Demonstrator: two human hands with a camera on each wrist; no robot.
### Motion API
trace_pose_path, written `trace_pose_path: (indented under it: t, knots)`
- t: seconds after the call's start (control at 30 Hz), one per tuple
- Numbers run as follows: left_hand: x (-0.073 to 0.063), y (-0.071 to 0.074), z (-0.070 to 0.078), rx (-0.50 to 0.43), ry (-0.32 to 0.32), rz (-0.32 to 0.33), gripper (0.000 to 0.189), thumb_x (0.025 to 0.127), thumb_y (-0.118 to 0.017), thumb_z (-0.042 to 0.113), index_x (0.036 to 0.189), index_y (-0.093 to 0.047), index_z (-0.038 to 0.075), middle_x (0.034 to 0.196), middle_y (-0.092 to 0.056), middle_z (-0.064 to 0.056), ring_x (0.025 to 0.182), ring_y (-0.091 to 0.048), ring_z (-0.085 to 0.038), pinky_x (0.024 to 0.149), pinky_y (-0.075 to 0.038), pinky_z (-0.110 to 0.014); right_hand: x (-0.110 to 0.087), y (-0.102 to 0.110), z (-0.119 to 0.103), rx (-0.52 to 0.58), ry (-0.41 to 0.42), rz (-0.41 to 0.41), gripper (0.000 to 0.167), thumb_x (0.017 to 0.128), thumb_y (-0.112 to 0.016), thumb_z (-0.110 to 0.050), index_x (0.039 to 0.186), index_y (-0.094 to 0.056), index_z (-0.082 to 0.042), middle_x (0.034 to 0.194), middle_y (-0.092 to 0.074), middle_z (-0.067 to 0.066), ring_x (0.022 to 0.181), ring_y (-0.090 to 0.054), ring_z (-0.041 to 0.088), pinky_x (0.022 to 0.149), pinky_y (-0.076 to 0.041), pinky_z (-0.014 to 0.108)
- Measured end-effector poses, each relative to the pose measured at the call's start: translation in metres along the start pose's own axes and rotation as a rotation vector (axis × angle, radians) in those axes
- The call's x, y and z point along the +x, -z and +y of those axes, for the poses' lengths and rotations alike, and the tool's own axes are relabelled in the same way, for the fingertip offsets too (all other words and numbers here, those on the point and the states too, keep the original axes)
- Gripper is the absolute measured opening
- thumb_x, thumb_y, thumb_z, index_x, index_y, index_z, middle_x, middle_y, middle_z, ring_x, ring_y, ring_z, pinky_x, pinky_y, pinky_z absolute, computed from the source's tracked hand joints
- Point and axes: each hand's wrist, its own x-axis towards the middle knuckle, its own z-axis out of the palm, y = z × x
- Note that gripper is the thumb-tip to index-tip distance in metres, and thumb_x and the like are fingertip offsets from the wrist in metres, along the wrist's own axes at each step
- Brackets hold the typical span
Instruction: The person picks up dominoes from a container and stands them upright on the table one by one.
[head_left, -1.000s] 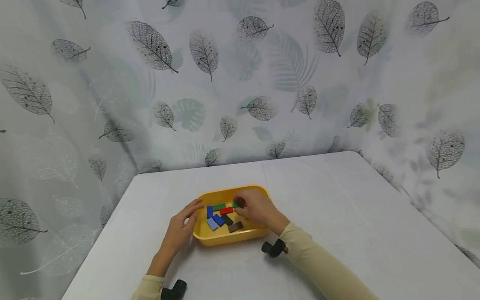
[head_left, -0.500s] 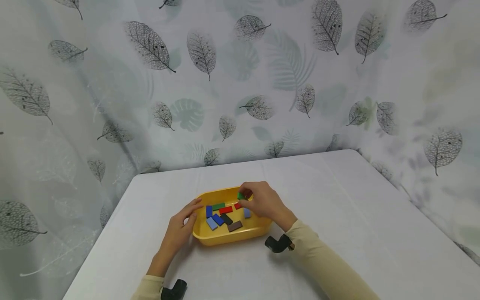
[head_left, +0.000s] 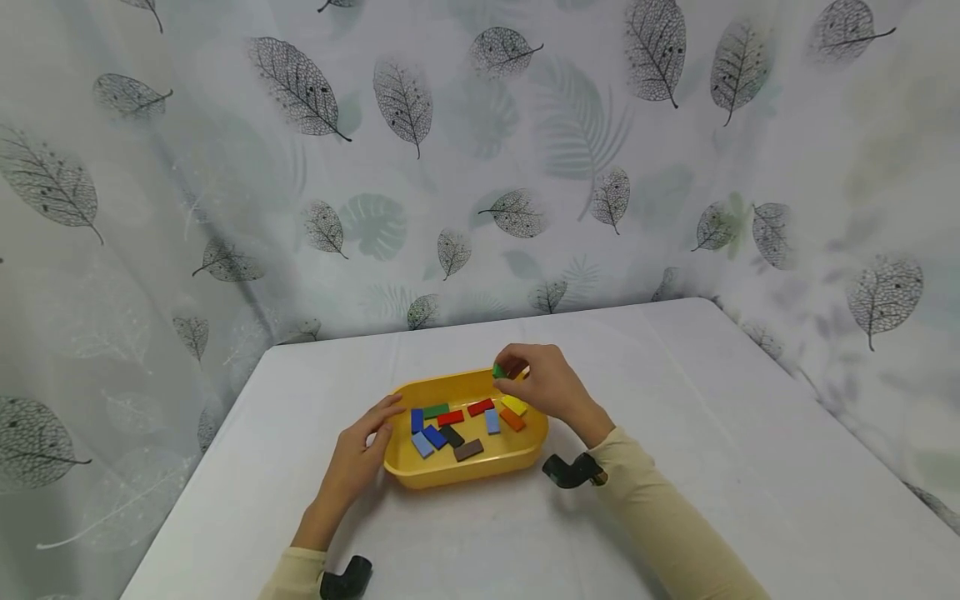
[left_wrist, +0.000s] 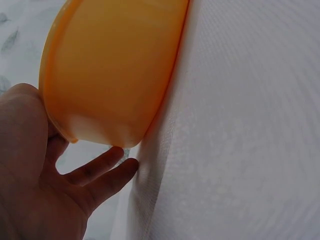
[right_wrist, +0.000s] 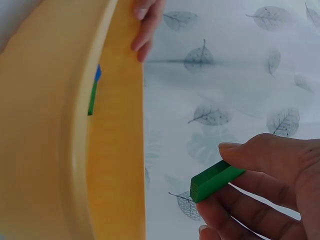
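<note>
I have just lifted the green block point(right_wrist: 214, 182) higher — half a second ago it was lower and further in, and now it is above the far rim of the yellow tray point(head_left: 450, 477), toward the right end. My right hand point(head_left: 551, 385) has it in a pinch, the fingers closed just to the block's thickness, thumb against one side and fingertips against the other, with one end sticking out free.

Drawing back has also uncovered what my hand was hiding: the yellow block point(head_left: 513, 406) and the orange block point(head_left: 512, 419) are in plain sight, beside the light blue block point(head_left: 492, 422) and the red block point(head_left: 481, 407). Nothing seems to be clinging to the one I hold, so I judge the pick itself done and the grip sound, though an off-centre pinch could let it pivot.

My left hand point(head_left: 352, 458) has not shifted; its fingers lie spread and relaxed against the tray's left end, gripping nothing — steadying it on the counter point(head_left: 675, 400), I would say.
</note>
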Motion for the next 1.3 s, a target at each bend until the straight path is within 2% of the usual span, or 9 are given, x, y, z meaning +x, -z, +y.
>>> trace_pose_path:
  t: [0.27,0.93,1.3]
  knots:
    - [0.001,-0.001,0.0,-0.001,0.003,-0.004,0.033,0.106,-0.052,0.003,0.134,-0.069,0.006,0.152,-0.055,0.001,0.144,-0.046,-0.024,0.113,-0.043,-0.049,0.0,0.01,0.008,0.013,0.017,0.032,0.016,0.089,-0.083,-0.012,0.102,-0.075,-0.009,0.091,-0.071,-0.004,0.086,-0.067,0.016,0.08,-0.061,0.034]
    - [0.001,0.002,0.0,0.012,-0.03,-0.007,0.034,0.106,-0.053,0.0,0.135,-0.069,0.007,0.151,-0.056,0.0,0.142,-0.048,-0.025,0.11,-0.046,-0.046,0.001,0.027,0.035,0.024,-0.08,0.041,0.015,0.091,-0.082,-0.015,0.104,-0.075,-0.01,0.093,-0.072,-0.001,0.089,-0.068,0.02,0.083,-0.061,0.039]
    - [0.0,0.001,-0.001,0.029,-0.045,0.007,0.034,0.105,-0.052,-0.001,0.133,-0.07,0.007,0.15,-0.057,0.001,0.142,-0.048,-0.025,0.113,-0.042,-0.045,0.0,0.03,0.056,0.048,-0.123,0.056,0.017,0.091,-0.08,-0.015,0.106,-0.076,-0.008,0.094,-0.073,0.0,0.09,-0.068,0.022,0.078,-0.061,0.04]
